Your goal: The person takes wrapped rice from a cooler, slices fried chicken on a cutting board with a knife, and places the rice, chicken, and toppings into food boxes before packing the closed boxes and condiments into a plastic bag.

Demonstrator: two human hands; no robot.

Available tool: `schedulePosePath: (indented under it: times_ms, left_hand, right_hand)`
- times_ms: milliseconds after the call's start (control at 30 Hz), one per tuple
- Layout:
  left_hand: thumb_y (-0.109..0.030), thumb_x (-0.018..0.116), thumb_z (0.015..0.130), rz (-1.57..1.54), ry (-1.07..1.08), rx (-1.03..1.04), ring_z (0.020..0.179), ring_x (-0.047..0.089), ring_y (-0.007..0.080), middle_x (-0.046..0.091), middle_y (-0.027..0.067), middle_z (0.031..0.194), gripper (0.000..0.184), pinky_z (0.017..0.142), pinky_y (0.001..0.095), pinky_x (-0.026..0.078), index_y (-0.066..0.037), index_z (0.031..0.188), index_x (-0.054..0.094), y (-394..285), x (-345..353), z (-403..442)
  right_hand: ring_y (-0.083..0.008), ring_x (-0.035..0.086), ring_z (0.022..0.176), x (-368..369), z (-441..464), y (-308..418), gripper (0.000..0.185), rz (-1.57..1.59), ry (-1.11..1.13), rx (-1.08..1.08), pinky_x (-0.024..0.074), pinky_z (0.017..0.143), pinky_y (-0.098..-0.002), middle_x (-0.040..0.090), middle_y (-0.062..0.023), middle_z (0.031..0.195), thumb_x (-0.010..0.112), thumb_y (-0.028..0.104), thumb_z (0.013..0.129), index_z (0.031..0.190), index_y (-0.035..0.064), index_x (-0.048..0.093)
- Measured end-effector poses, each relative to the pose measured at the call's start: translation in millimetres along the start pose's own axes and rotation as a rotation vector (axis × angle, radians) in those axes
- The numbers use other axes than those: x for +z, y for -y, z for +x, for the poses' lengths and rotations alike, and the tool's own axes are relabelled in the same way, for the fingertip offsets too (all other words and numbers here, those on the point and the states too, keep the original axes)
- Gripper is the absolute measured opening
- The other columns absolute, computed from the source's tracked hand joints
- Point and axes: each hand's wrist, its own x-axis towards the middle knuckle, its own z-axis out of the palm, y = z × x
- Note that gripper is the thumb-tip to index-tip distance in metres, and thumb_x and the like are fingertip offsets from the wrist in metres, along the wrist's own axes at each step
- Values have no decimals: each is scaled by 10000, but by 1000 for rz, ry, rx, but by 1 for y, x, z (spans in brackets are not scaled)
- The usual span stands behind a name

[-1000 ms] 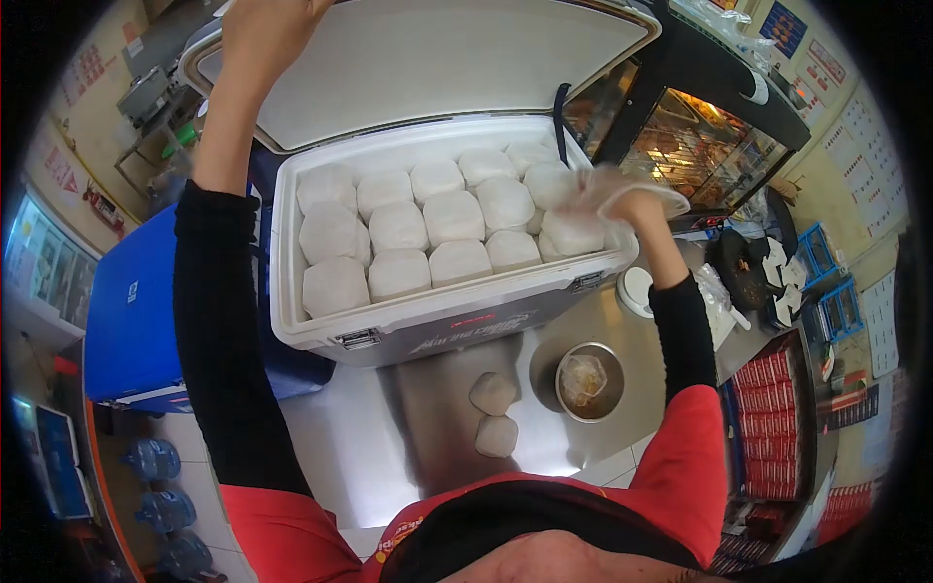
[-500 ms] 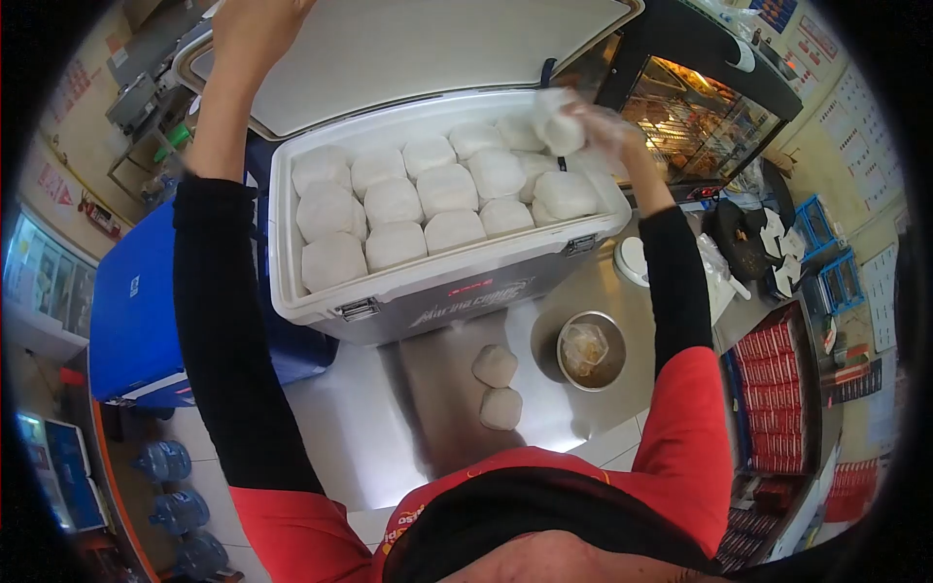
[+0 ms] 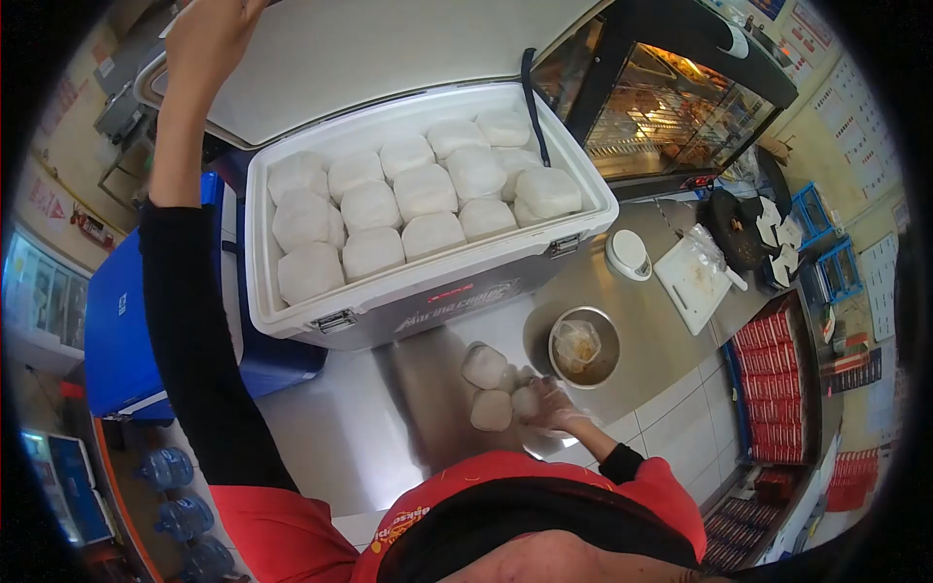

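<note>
By the right grip, fingers curled, a blurred white lump is being held just right of two similar lumps on the bench.

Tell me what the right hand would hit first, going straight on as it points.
Probably one of the two white lumps ahead of the right hand; blur and unclear depth hide which.

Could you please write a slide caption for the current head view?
Left hand at raised cooler lid, right hand beside pale rounded lumps on the metal counter.
</note>
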Motion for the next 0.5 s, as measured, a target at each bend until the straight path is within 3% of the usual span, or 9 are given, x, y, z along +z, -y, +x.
schedulePosePath:
  times_ms: [33, 100, 167, 200, 267, 300, 367, 433, 500]
  left_hand:
    - [-373, 497, 854, -24, -11, 8, 874, 571, 364, 605, 216, 923, 392, 756, 419, 436, -24, 962, 639, 0, 0, 0]
    - [-373, 498, 853, -28, -24, 25, 876, 570, 365, 605, 216, 923, 391, 758, 420, 435, -26, 972, 635, 1, -1, 2]
    - [-372, 499, 853, -32, -25, 47, 879, 569, 367, 605, 217, 923, 392, 759, 421, 434, -27, 982, 630, -1, -3, 1]
    - [-373, 498, 854, -20, 13, 39, 882, 569, 366, 605, 217, 928, 392, 762, 422, 434, -29, 990, 627, -1, -5, 0]
    - [-375, 498, 854, -8, 46, 30, 886, 568, 365, 605, 217, 932, 393, 764, 422, 434, -32, 999, 623, -3, -9, -3]
    - [-377, 499, 853, 3, 73, 21, 893, 569, 363, 604, 219, 939, 393, 768, 421, 434, -36, 1006, 622, -4, -11, -3]
    - [-379, 501, 853, 23, 90, 14, 900, 569, 362, 603, 221, 946, 393, 771, 419, 435, -41, 1013, 621, 3, -8, -3]
    - [-535, 400, 866, 146, 47, 142, 878, 585, 320, 616, 144, 965, 490, 705, 397, 460, -146, 1078, 608, 25, 11, -3]
    - [-536, 394, 868, 128, 39, 151, 892, 579, 324, 609, 153, 976, 500, 715, 401, 457, -140, 1102, 592, 24, 8, -6]
  right_hand:
    - [-345, 516, 1056, -13, -5, 11, 751, 1, 1, 3, 465, 860, -384, 364, -234, 1286, 661, 383, 752, 1332, 85, 288]
    - [-355, 540, 1020, -63, -17, 27, 780, -37, -207, -322, 439, 875, -411, 511, -236, 1152, 652, 487, 702, 1278, 35, 383]
    - [-322, 565, 956, -165, -22, 45, 533, 62, -174, -367, 464, 815, -391, 549, -166, 1107, 616, 381, 782, 1183, 51, 496]
    - [-307, 586, 894, -209, -32, 59, 411, 87, -677, -496, 466, 787, -391, 604, -138, 992, 585, 342, 809, 1088, 41, 562]
    - [-296, 586, 909, -296, -19, 73, 336, 14, -825, -367, 473, 755, -387, 601, -151, 1002, 537, 296, 838, 1073, 56, 564]
    - [-291, 584, 913, -320, 13, 55, 330, -463, -1219, -696, 469, 762, -370, 617, -148, 954, 535, 296, 831, 1063, 63, 571]
    - [-281, 590, 904, -376, 58, 64, 318, -146, -721, -483, 458, 784, -345, 634, -133, 925, 525, 302, 826, 1046, 79, 580]
    - [-273, 593, 891, -396, 96, 65, 361, -215, -512, -396, 460, 778, -343, 638, -123, 942, 547, 343, 801, 1055, 89, 581]
    - [-265, 596, 877, -402, 103, 73, 405, -278, -299, -304, 462, 772, -341, 642, -113, 959, 570, 384, 776, 1065, 99, 581]
